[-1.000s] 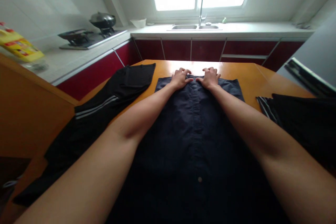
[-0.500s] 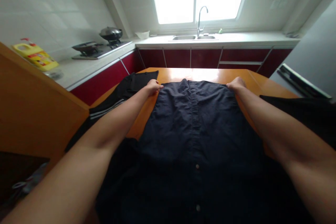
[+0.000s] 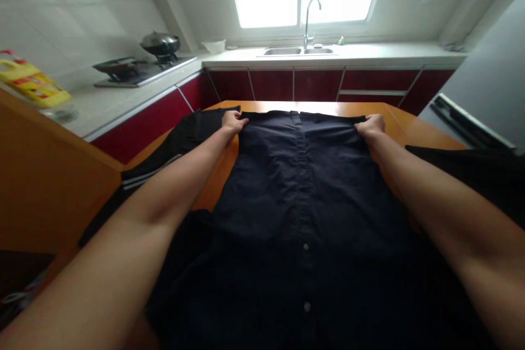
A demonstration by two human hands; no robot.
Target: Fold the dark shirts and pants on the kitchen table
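Observation:
A dark navy buttoned shirt (image 3: 301, 186) lies spread over the wooden table (image 3: 320, 107), its button strip running down the middle. Two pale buttons show low on the strip. My left hand (image 3: 233, 121) pinches the shirt's far left corner. At the far right corner, my right hand (image 3: 371, 124) is closed on the cloth. Between them the far edge is stretched nearly straight. Black clothing with light stripes (image 3: 164, 150) lies left of the shirt, partly behind my left forearm.
More black cloth (image 3: 471, 169) lies on the table's right side. Beyond the table stand a sink (image 3: 283, 51) with a tall faucet, a stove (image 3: 143, 74) with two pans, and a yellow jug (image 3: 35, 85) on the counter. A pale grey appliance (image 3: 488, 82) is at right.
My hands have moved apart from the middle of the shirt's far edge to its two corners and gripped them. The far edge has been pulled straighter and slightly away from me.

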